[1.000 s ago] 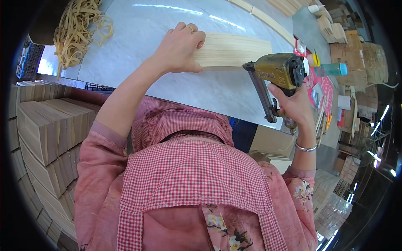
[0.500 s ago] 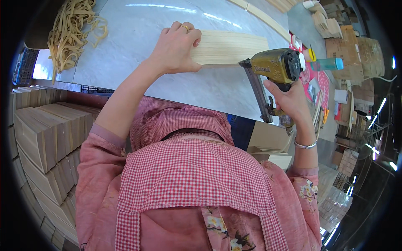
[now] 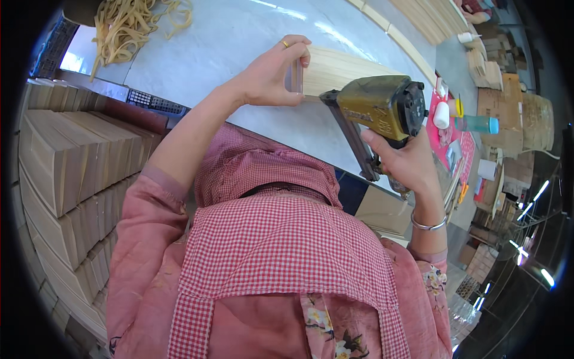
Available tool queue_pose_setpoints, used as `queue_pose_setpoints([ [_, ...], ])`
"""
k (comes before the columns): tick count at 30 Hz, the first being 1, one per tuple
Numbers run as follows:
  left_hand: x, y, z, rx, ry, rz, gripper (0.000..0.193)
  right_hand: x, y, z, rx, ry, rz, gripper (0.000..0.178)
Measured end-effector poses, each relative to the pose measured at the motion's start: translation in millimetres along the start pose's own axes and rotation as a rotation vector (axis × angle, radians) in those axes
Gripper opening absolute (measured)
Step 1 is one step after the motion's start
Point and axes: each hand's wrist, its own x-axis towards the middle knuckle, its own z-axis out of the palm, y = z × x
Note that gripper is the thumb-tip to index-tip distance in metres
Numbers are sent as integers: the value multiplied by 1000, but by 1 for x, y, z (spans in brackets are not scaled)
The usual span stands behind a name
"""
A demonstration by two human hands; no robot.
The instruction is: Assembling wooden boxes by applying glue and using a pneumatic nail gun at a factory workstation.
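My left hand (image 3: 272,75) is closed on the left end of a pale wooden piece (image 3: 335,64), thumb on the near edge and fingers on the far edge. Between thumb and fingers the upright end of the piece shows, and it looks like a thin box or frame. In my right hand (image 3: 409,161) is a gold and black nail gun (image 3: 376,107), gripped by its handle. The gun's nose lies at the near edge of the wood, a little right of my left thumb; whether it touches cannot be made out. Its body hides the wood's right end.
The worktable (image 3: 227,36) has a pale marbled top. Tangled tan bands (image 3: 122,30) lie at its far left. Long wooden strips (image 3: 394,33) run along the far side. Stacked wooden pieces (image 3: 66,161) stand at my left. A white bottle (image 3: 441,115) and cardboard boxes (image 3: 505,107) are at the right.
The nail gun has moved left along the near edge of the wood, closer to my left hand. The wood's left end now shows inside my left hand's grip. The whole view has shifted and turned slightly.
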Motion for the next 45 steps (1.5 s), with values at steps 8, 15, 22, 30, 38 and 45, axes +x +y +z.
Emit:
queue_pose_setpoints([
  [8, -1, -3, 5, 1, 55, 23, 56, 8, -11, 10, -29, -44, 25, 36],
  [15, -2, -5, 8, -12, 73, 36, 55, 7, -15, 13, -33, -27, 87, 37],
  [22, -8, -2, 6, 67, 134, 62, 61, 10, -17, 9, -113, -36, -11, 36],
  [30, -106, 56, 37, 294, 248, -305, 76, -16, 13, -10, -65, 167, 18, 36],
  [38, -38, 26, 31, -77, 538, -70, 37, -40, 38, -20, 35, 202, 215, 33],
  [45, 83, -63, -66, 634, 337, -483, 51, -45, 56, 11, 67, 195, 80, 30],
])
